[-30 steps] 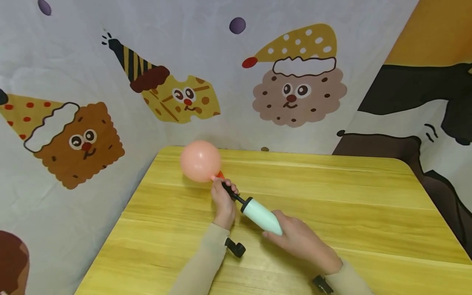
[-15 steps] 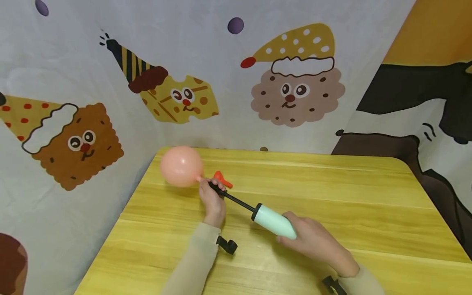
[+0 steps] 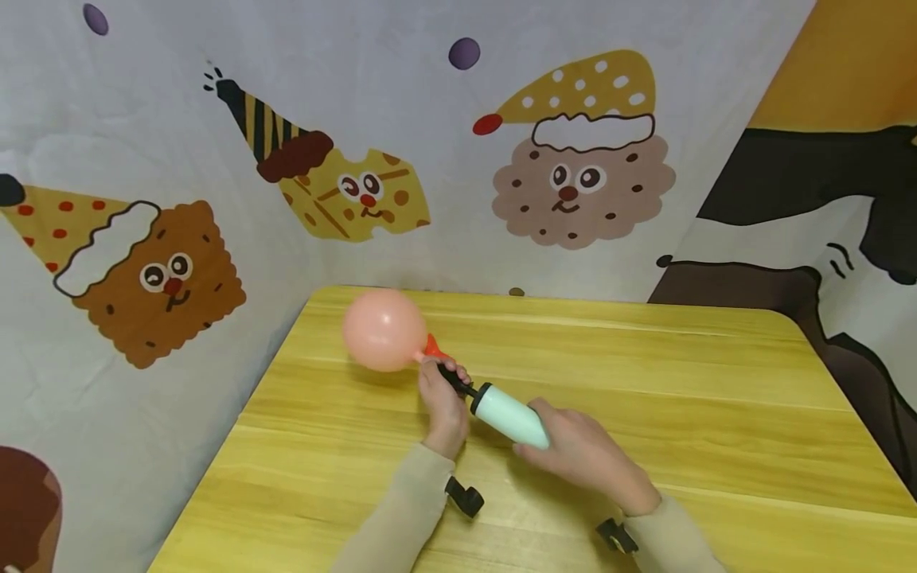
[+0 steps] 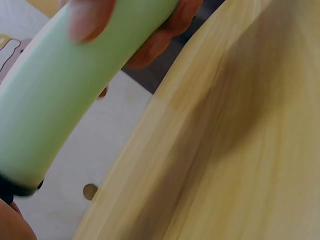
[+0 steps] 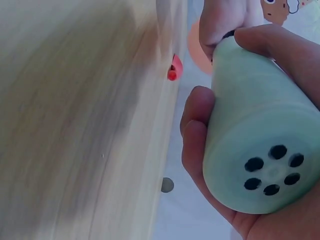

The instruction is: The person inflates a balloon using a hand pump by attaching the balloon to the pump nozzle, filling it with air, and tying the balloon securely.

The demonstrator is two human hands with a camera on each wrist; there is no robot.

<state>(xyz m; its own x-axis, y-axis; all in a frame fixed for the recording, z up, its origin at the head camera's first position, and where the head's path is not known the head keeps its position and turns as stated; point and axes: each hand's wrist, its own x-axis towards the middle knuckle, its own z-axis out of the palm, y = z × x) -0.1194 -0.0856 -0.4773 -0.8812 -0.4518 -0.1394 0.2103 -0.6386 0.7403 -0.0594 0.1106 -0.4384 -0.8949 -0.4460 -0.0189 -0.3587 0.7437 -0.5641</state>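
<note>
A round, partly inflated pink balloon (image 3: 384,330) sits on the nozzle end of a balloon pump (image 3: 512,416) with a mint-green body and black tip. My left hand (image 3: 442,406) grips the black nozzle end and pinches the balloon's neck there. Around the green body curl the fingers of my right hand (image 3: 583,450); in the right wrist view the pump's holed end cap (image 5: 274,170) faces the camera. Only a little of the black rod shows between nozzle and body. In the left wrist view the green barrel (image 4: 75,85) fills the upper left, with right-hand fingers on it.
A limp red balloon (image 3: 435,348) lies on the wooden table (image 3: 645,374) just behind my left hand. A white cloth printed with cartoon biscuits (image 3: 458,239) hangs right behind the table's back edge and along its left side.
Half a second ago the pump's rod was drawn far out; now the hands are close together and the rod is mostly in. Balloon and left hand have shifted right, partly covering the red balloon.
</note>
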